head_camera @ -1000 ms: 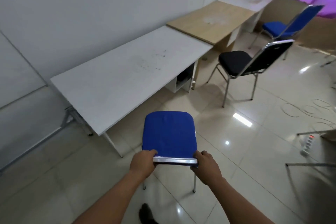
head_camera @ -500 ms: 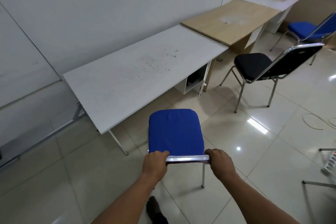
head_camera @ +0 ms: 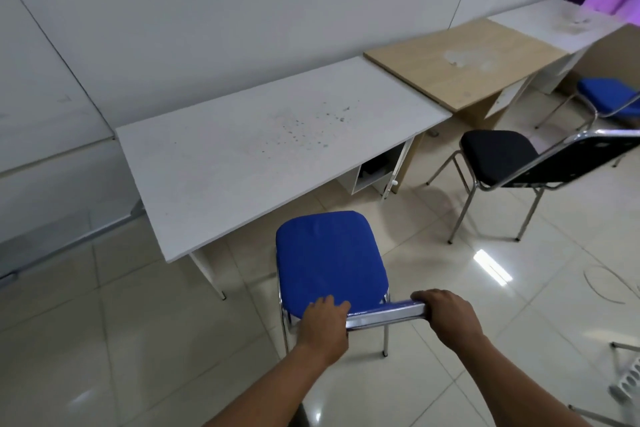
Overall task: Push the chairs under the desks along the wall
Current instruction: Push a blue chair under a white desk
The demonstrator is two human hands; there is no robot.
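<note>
Head view shows me both hands closed on the top rail of the blue chair (head_camera: pixel 330 258): the left hand (head_camera: pixel 323 321) wraps its left end, the right hand (head_camera: pixel 446 317) wraps its right end. The chair stands on the tiled floor just in front of the white desk (head_camera: pixel 263 149), its seat's far edge close to the desk's near edge but not under it yet. So I judge the first chair is mid-push, with nothing tucked in so far. Next I need a straight shove away from me, keeping the seat left of the desk's cubby (head_camera: pixel 377 172) and right of the thin leg (head_camera: pixel 207 274). To the right, a black chair (head_camera: pixel 498 156) and another blue one (head_camera: pixel 609 97) stand well out from the desks, awaiting their turn.
</note>
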